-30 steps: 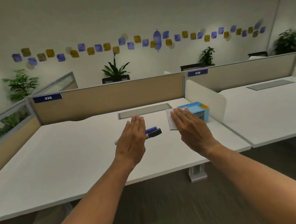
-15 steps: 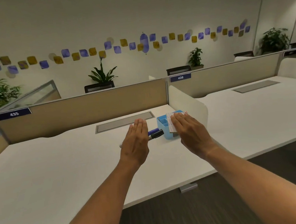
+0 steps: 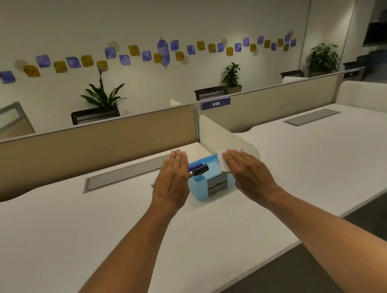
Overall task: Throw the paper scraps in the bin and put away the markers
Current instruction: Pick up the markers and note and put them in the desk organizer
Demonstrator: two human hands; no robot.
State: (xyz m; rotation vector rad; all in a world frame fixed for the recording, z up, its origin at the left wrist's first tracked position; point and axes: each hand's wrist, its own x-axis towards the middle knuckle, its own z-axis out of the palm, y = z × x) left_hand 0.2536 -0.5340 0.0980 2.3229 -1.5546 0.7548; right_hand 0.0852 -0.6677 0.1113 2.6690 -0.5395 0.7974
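My left hand is stretched out flat, palm down, with a blue marker and a black marker sticking out from under it on the right. The marker ends hang over the left compartment of a light blue desk organizer. My right hand is also flat, with pale paper scraps held under its fingers above the organizer's right side. How each hand grips is hidden beneath the palms. No bin is in view.
The organizer stands on a white desk beside a low white side divider. A grey cable flap lies at the back, below a tan partition. A second desk lies to the right, dark floor below.
Both hands moved forward and right with the markers and paper. The markers, earlier over bare desk left of the organizer, are now above it. The view swung right.
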